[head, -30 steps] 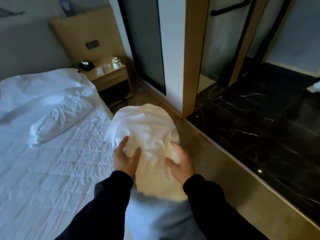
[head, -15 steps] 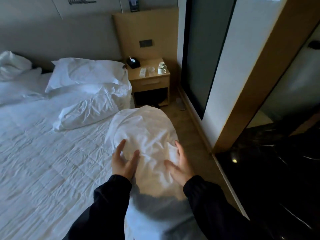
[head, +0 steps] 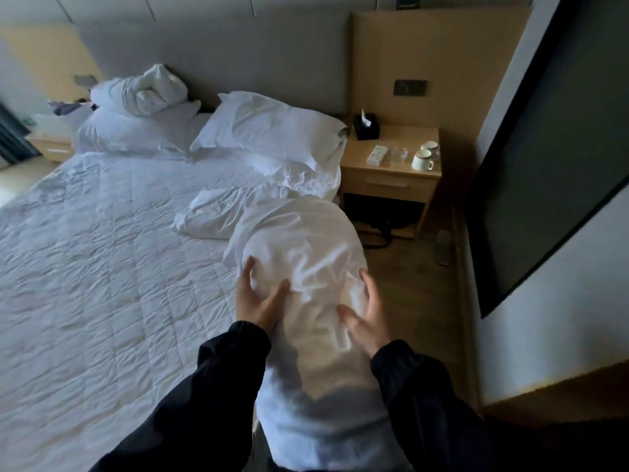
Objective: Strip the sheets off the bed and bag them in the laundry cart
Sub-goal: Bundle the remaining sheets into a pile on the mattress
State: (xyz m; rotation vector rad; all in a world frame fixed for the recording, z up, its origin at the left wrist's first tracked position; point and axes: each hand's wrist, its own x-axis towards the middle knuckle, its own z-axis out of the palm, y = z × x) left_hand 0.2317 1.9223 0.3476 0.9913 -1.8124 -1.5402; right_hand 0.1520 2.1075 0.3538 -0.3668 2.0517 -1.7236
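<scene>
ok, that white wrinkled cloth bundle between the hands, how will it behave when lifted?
Likely soft and floppy: the white wrinkled cloth bundle creases where the left hand and right hand press its sides. Probably light for its bulk, since flat hands alone seem to hold it. Loose folds could sag or slip.

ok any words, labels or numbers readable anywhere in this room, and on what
No text can be read.
Blue sign above the wooden wall panel: cut off by the frame, blurred.
White card or remote on the nightstand: markings too small.
Switch plate on the panel: no legible marking.
</scene>
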